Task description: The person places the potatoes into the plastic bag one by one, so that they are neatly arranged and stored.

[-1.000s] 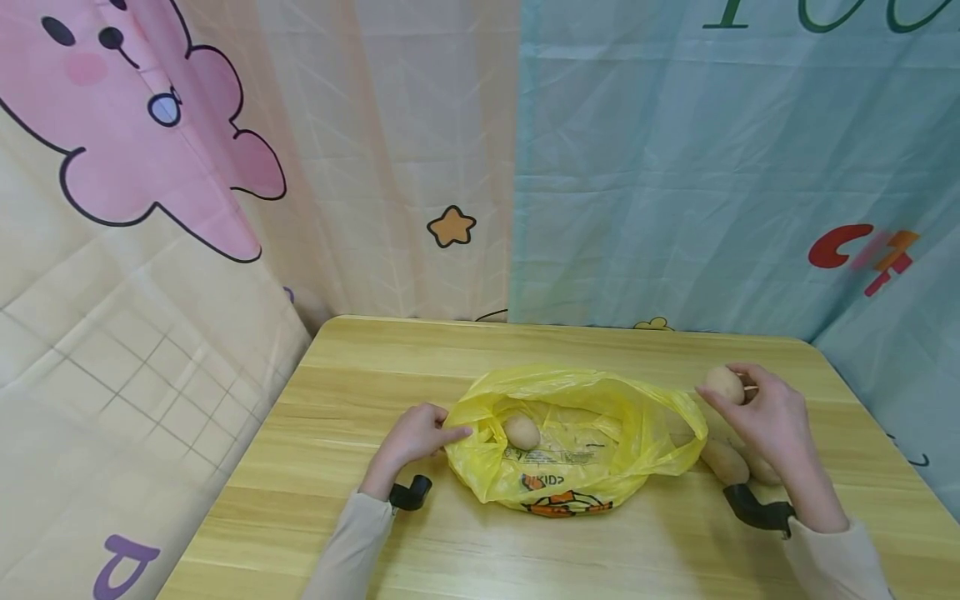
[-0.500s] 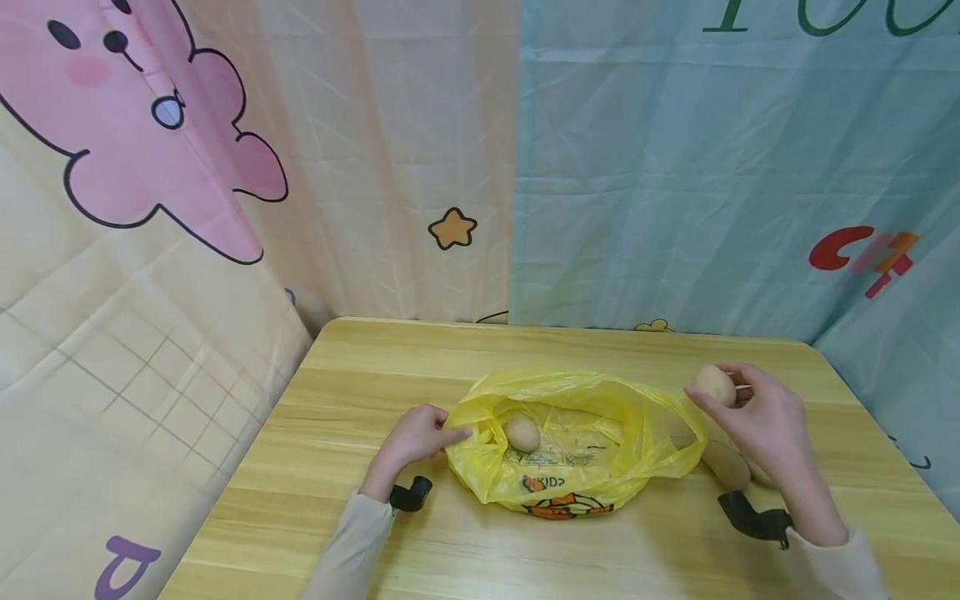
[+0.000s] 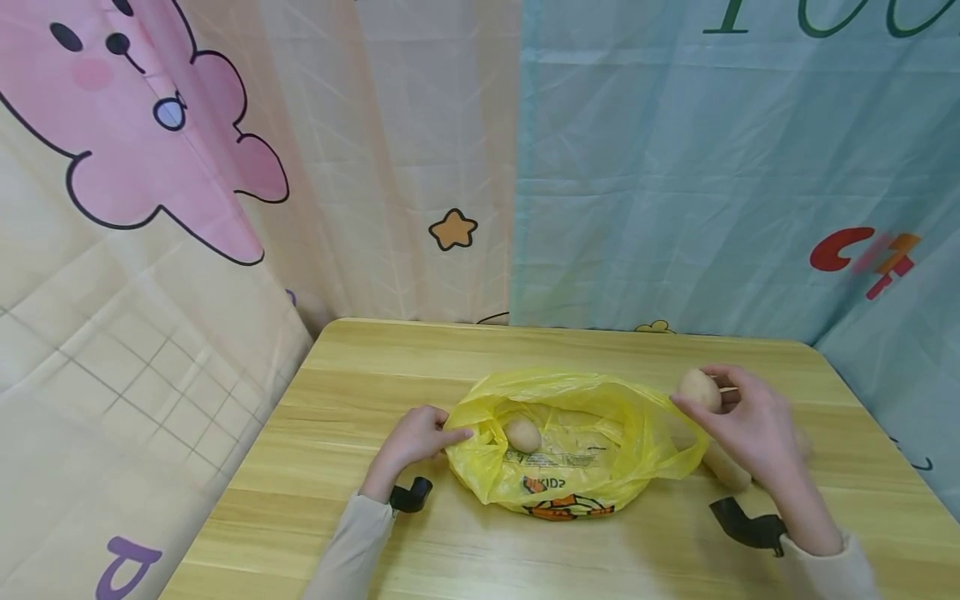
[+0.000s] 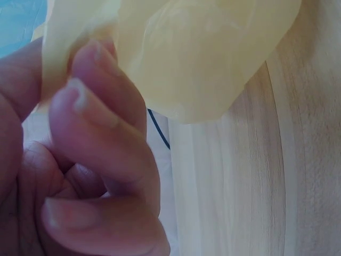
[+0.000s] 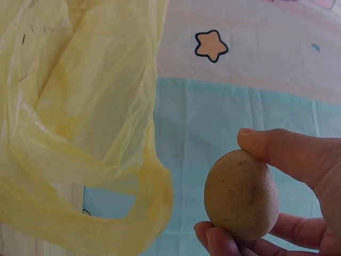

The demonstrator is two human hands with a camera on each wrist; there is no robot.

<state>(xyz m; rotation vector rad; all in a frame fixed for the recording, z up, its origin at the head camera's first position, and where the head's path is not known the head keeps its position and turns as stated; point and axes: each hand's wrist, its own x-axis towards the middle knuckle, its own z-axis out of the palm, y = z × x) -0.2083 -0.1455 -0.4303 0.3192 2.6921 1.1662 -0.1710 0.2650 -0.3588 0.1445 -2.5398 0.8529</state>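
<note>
A yellow plastic bag [image 3: 577, 467] lies on the table with its mouth spread open. Inside it, toward the left, sits one round potato [image 3: 522, 435]. My left hand [image 3: 414, 437] pinches the bag's left rim, thumb over the edge; the left wrist view shows the thin film [image 4: 181, 58] between thumb and finger. With thumb and fingertips my right hand [image 3: 757, 421] holds a small speckled potato [image 5: 242, 194] just beyond the bag's right handle, above the table. Another potato [image 3: 726, 468] lies on the table under the right hand, which partly covers others there.
The wooden table [image 3: 405, 358] ends at a rounded back edge against printed curtains [image 3: 660, 167]. The bag's handle loop [image 5: 154, 197] sticks out to the right, near the held potato. A black wrist mount [image 3: 746, 523] juts out from the right wrist.
My right hand has moved a little to the left with the potato, closer to the bag's mouth. The left hand and the bag have stayed nearly still.
</note>
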